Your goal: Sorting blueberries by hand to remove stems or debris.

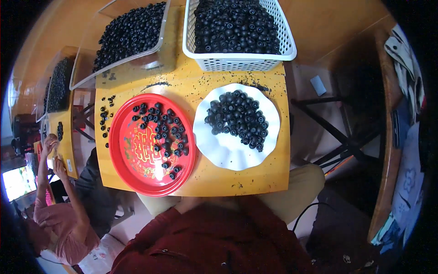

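A red round tray (117,162) holds several small round black pieces (166,130), mostly in its right half; each looks hollow at one end. Right of it, a white scalloped plate (232,157) carries a heap of the same black pieces (239,114). Both stand on a yellow table (214,185). Skin of my left wrist (187,203) shows between the dark red sleeve and the table's near edge. The fingers of that hand are hidden beneath the edge. My right hand does not show; only its sleeve (260,212) does.
At the back stand a white perforated basket (242,61) and a clear bin (125,59), both full of black pieces. Loose pieces (104,121) lie left of the tray, with black crumbs about. Another person (66,219) works at a table on the left. A wooden-armed seat (388,150) stands at right.
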The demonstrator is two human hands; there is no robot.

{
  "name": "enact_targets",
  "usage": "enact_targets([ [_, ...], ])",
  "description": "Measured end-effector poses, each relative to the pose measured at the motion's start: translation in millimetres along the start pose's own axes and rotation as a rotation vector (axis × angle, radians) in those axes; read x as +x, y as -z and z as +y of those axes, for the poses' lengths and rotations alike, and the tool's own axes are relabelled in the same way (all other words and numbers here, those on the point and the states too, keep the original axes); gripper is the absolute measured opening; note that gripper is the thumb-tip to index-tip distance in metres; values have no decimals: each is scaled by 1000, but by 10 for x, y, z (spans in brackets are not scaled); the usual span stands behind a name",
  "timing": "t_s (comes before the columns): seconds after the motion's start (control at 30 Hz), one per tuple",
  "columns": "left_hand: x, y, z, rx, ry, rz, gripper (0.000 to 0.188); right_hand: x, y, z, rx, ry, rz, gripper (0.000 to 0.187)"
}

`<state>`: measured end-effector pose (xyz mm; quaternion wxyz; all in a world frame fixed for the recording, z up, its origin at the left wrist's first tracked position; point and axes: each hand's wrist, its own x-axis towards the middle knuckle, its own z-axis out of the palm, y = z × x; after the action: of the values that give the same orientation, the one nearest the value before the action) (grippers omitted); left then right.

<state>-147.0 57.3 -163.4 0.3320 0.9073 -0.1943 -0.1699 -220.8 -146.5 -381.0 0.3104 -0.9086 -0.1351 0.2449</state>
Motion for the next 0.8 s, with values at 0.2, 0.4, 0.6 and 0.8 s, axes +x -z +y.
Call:
enact_targets([
  [0.2, -111, 97, 74, -235, 32, -69, 27, 206, -22, -240, -13, -29, -30, 45],
  [0.4, -171, 192, 223, -258, -173, 2, 18, 163, 0, -329, -27, -50, -61, 44],
  [0.6, -94, 553, 659, -195, -483, -41, 17, 229, 158, -385, -24, -92, -118, 44],
  [0.8, 234, 919, 1428, -18, -747, 113, 18, 313, 85, -535, -1, -114, -153, 43],
])
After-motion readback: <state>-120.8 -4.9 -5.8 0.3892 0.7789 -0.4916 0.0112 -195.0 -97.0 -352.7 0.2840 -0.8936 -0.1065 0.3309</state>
